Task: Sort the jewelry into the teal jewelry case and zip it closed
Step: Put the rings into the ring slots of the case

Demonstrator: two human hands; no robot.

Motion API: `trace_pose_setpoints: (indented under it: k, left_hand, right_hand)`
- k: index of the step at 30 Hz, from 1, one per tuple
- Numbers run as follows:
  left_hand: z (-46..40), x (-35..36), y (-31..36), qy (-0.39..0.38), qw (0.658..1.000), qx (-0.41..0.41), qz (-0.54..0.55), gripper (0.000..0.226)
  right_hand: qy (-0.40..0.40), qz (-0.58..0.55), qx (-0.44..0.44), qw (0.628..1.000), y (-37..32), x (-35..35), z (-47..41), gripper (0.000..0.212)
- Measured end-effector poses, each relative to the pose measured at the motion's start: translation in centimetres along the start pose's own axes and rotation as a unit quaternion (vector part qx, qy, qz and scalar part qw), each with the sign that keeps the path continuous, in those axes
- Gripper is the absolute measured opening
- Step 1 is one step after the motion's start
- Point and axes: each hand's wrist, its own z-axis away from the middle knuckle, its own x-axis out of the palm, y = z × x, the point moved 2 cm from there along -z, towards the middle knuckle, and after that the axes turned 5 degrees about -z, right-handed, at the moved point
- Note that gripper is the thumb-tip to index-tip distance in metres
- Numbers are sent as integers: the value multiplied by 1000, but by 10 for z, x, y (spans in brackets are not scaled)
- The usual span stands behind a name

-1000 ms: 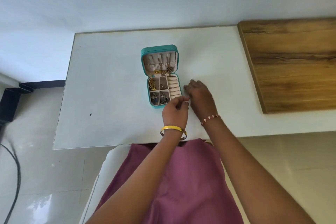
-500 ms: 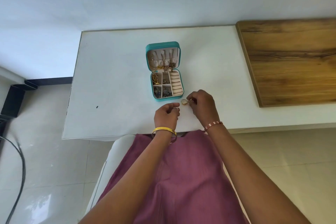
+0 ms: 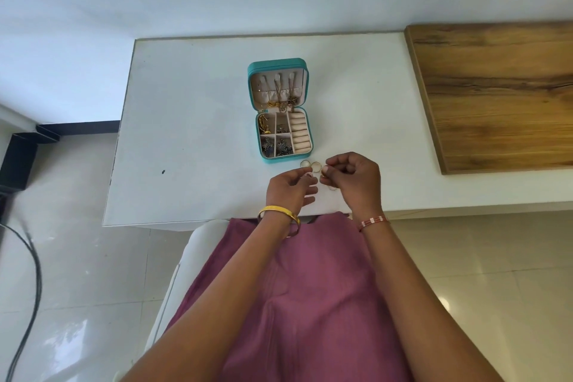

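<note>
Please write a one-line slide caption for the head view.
Both hands, left hand and right hand, handle small gold rings beside the open teal jewelry case.

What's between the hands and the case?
Head view: two gold rings on the white table, between the teal case and both hands.

- On the counter: open case, mid-way along.
- Just before the case: two rings.
- Right of the counter: board.
- Behind the rings: left hand, right hand.
</note>
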Motion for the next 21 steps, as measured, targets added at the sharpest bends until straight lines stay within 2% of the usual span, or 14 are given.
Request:
trace_pose_setpoints:
  k: [5, 12, 16, 19, 21]
  left_hand:
    - [8, -4, 5, 20, 999, 32, 33, 22]
    - [12, -17, 8, 32, 994, 24, 101, 18]
    - [14, -18, 5, 31, 988, 9, 150, 17]
    - [14, -20, 4, 38, 989, 12, 146, 19]
    - [13, -22, 6, 47, 993, 36, 100, 21]
  right_hand:
    - [0, 30, -39, 999, -7, 9, 12, 8]
    - [4, 17, -38, 999, -13, 18, 27, 23]
    - [1, 28, -54, 998, -17, 21, 32, 14]
    - [-7, 49, -68, 996, -20, 25, 34, 10]
    - [-11, 68, -76, 995, -21, 26, 34, 9]
